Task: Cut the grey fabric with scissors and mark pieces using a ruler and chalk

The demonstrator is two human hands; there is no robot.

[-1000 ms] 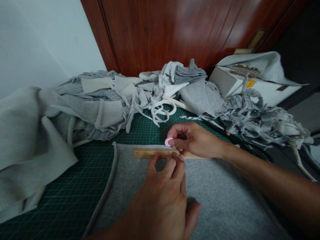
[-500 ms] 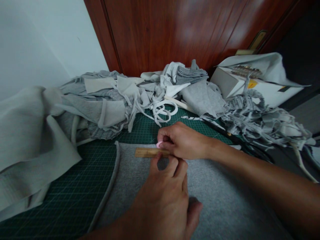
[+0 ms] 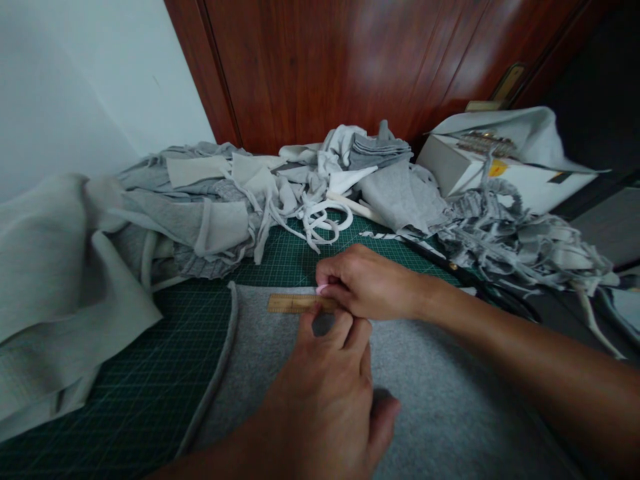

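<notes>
Grey fabric (image 3: pixel 430 387) lies flat over a green cutting mat (image 3: pixel 150 373). A short wooden ruler (image 3: pixel 290 304) rests on it, just below its far edge. My left hand (image 3: pixel 325 387) presses the ruler down with its fingertips, the fingers bent and apart, the thumb off to the right. Pinched in my right hand (image 3: pixel 363 283) is a small pink piece (image 3: pixel 321 289), held at the ruler's upper edge near the fabric's edge. My right hand covers the ruler's right end.
Heaps of grey and white fabric scraps (image 3: pixel 220 227) run along the back and left. Black scissors (image 3: pixel 450 265) lie behind my right forearm. A white box (image 3: pixel 530 173) and tangled strips (image 3: pixel 540 247) are at the right, before a brown wooden door (image 3: pixel 320 67).
The view has shifted slightly. The pink piece in my right hand has moved a little to the right along the ruler, and less of it shows. My left hand stays on the ruler.
</notes>
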